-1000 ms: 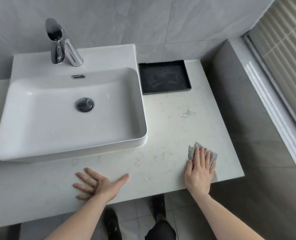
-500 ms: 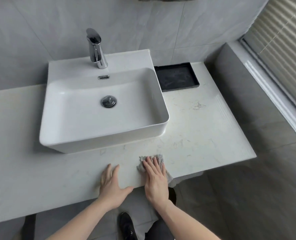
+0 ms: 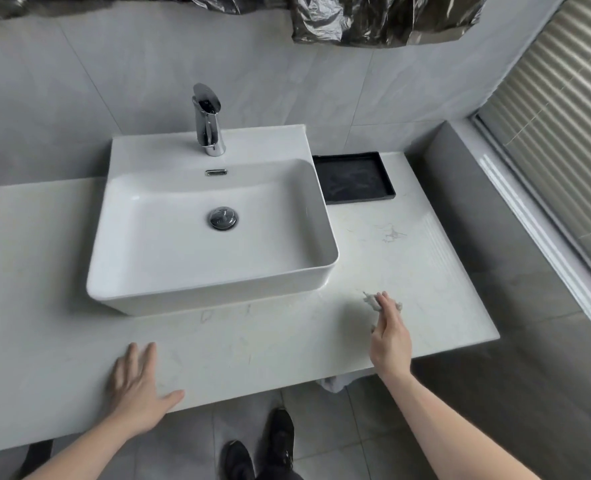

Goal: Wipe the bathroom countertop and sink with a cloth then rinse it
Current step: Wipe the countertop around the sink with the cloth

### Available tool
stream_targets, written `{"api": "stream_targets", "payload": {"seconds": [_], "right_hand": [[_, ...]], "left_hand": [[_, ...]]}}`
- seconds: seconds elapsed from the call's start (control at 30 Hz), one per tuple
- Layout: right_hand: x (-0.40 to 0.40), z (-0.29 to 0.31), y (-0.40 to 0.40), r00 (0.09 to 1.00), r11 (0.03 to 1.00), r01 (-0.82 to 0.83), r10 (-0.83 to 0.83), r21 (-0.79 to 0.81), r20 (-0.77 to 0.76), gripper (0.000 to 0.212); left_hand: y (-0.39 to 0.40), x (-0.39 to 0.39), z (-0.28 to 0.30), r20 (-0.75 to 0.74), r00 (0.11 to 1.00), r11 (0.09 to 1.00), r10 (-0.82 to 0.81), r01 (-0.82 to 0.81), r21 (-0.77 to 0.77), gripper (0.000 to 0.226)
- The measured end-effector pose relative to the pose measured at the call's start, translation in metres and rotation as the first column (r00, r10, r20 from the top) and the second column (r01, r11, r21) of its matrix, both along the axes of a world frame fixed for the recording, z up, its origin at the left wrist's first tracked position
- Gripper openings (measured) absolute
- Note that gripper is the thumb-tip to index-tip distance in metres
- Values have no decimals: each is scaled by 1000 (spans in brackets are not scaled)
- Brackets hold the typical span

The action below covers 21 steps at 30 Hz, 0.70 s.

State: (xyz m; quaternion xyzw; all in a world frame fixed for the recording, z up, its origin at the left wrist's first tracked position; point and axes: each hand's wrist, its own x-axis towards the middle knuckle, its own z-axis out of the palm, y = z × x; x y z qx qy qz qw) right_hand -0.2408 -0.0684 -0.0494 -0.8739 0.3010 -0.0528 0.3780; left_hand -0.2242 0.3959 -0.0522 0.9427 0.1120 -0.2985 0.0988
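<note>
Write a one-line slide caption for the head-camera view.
Right hand presses a grey cloth on the marble countertop beside the sink; left hand rests flat.

A shallow black tray (image 3: 353,180) lies at the table's back edge, toward the far right corner, with pale smears on its floor. Crumpled dark plastic sheeting (image 3: 384,19) hangs along the top of the grey tiled wall (image 3: 114,64). Ribbed blinds (image 3: 564,116) cover the window on the right. Below the table's front edge, two black shoes (image 3: 263,445) stand on the grey tiled floor (image 3: 495,410).
</note>
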Motion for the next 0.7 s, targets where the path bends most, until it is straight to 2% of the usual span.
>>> {"api": "stream_targets", "payload": {"seconds": [0.07,0.2,0.5,0.57,0.7], "right_hand": [[12,-10,-16,994,998,-66,64,-14,-92,46],[19,-30,-30,895,904,-391,330,-174,-300,64],[18,-49,-20,937,931,-237,144,-276,-318,69],[25,-52,6,944,921,-250,163,-299,-288,69],[32,-54,81,931,893,-355,312,-275,-189,69]], "left_hand": [[-1,1,-3,-44,999,999,-19,21,32,122],[-5,7,0,-151,988,999,0,6,43,122],[-9,9,9,-257,966,1000,21,-17,20,121],[-8,9,8,-271,962,1000,21,-19,11,122],[-9,10,8,-309,951,1000,31,-31,6,122]]}}
